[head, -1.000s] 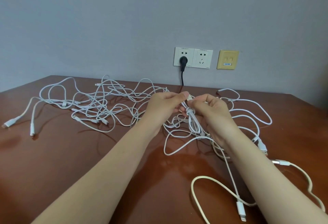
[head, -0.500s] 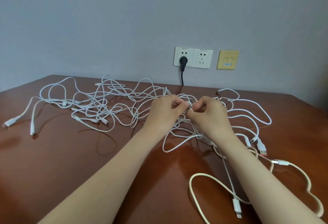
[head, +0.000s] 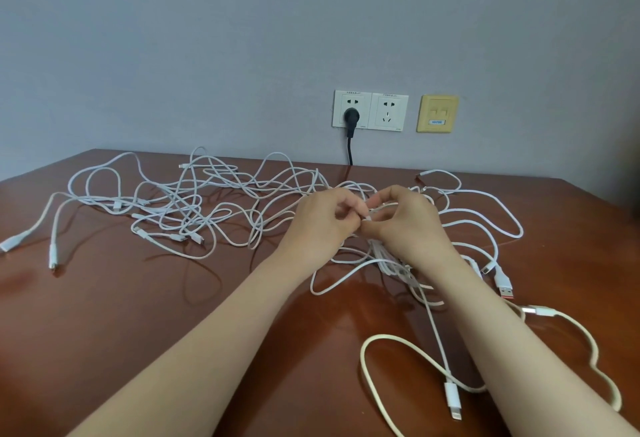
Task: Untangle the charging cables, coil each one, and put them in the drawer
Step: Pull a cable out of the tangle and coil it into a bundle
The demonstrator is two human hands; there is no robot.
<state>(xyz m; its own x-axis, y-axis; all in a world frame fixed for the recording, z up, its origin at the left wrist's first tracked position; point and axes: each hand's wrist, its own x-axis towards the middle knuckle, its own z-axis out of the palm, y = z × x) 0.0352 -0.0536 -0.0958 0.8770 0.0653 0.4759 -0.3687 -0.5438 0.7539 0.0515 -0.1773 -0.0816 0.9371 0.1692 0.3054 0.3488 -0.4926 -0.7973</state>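
Several white charging cables lie tangled across the brown wooden table. My left hand and my right hand meet at the middle of the tangle, fingertips pinching the same white cable bundle, which hangs from them down to the table. A thicker cream cable loops at the front right. A white cable with a flat plug trails toward me. A red-tipped USB plug lies to the right. No drawer is visible.
A double wall socket with a black plug and cord sits behind the table, next to a yellow data plate. Loose cable ends reach the table's left edge. A grey wall rises behind the table.
Both hands have dropped from their raised position a second ago and closed in toward each other. The bundle under them now rests lower, and the trailing plug has slid slightly toward me.
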